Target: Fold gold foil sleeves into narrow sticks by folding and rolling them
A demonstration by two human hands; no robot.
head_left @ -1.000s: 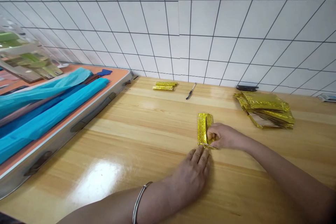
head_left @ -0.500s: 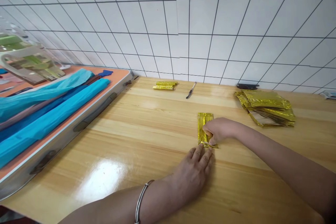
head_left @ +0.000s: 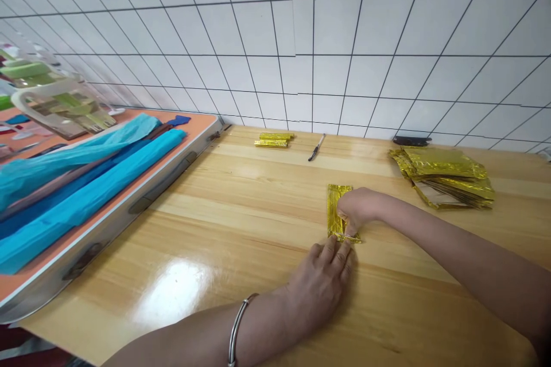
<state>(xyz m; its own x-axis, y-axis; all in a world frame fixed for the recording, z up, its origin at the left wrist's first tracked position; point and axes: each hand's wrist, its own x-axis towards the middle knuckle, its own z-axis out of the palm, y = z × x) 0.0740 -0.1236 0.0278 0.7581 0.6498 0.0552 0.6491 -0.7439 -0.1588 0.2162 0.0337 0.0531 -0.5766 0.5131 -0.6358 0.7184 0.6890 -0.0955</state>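
Note:
A gold foil piece [head_left: 334, 206] lies flat on the wooden table, its long sides running away from me. My left hand [head_left: 322, 278], with a silver bangle on the wrist, lies palm down with fingers stretched out, fingertips on the foil's near edge. From the right, my right hand [head_left: 358, 209] covers the foil's right side, its fingers bent down and pressed near the lower edge. Whether those fingers pinch any foil is hidden.
Two narrow gold foil strips [head_left: 273, 143] and a pen [head_left: 317, 148] lie near the tiled wall. A fanned stack of gold foil sheets [head_left: 451, 175] is at the right, a black object [head_left: 412, 141] behind it. An orange-topped case [head_left: 206, 121] with blue cloth [head_left: 107, 175] stands left.
The view has shifted slightly, so the table items appear a little further right. Both hands stay at the foil's near end, with hardly any change in their pose.

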